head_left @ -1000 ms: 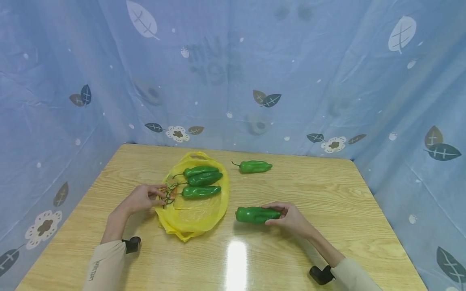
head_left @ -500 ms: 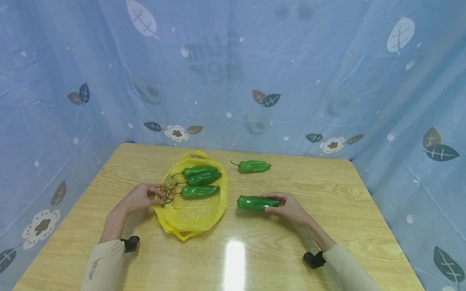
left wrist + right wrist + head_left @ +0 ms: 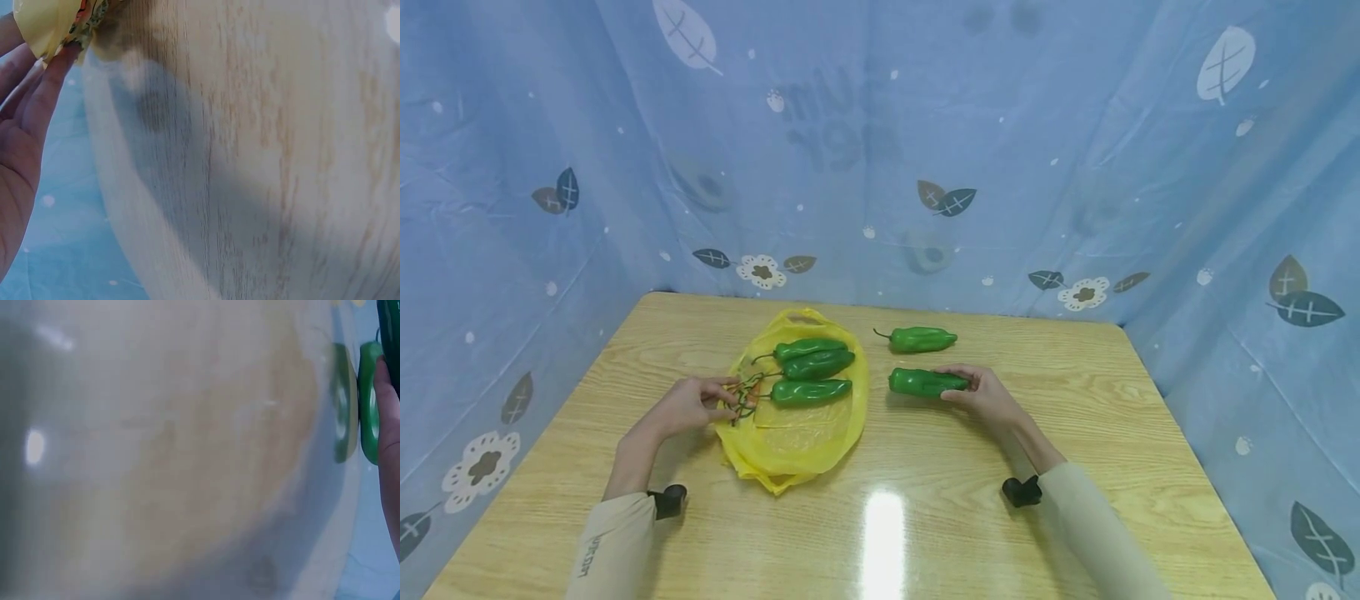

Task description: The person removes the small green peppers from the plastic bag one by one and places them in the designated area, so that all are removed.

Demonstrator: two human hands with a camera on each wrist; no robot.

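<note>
At the left rim of a yellow plastic bag [image 3: 797, 437], my left hand [image 3: 688, 408] pinches the plastic between thumb and fingers, beside a patch of red and dark green marks. Three green peppers [image 3: 811, 392] lie on the bag, stems toward that hand. My right hand [image 3: 988, 396] grips another green pepper [image 3: 921, 382] by its right end, thumb on the near side and fingers on the far side. Its blunt end points left toward the bag. Beyond it, one more green pepper [image 3: 922, 339] with a curved stem lies on the table. In the right wrist view the held pepper [image 3: 390, 337] is partly cut off.
The wooden table [image 3: 985, 517] has a bright light reflection near its front middle. A blue patterned curtain [image 3: 880, 167] hangs behind it and along both sides. A small black wrist camera [image 3: 1022, 492] sits on the right wrist, another on the left.
My right hand has moved away from me across the table with the pepper, toward the pepper lying at the back. The left hand has stayed at the bag's rim.
</note>
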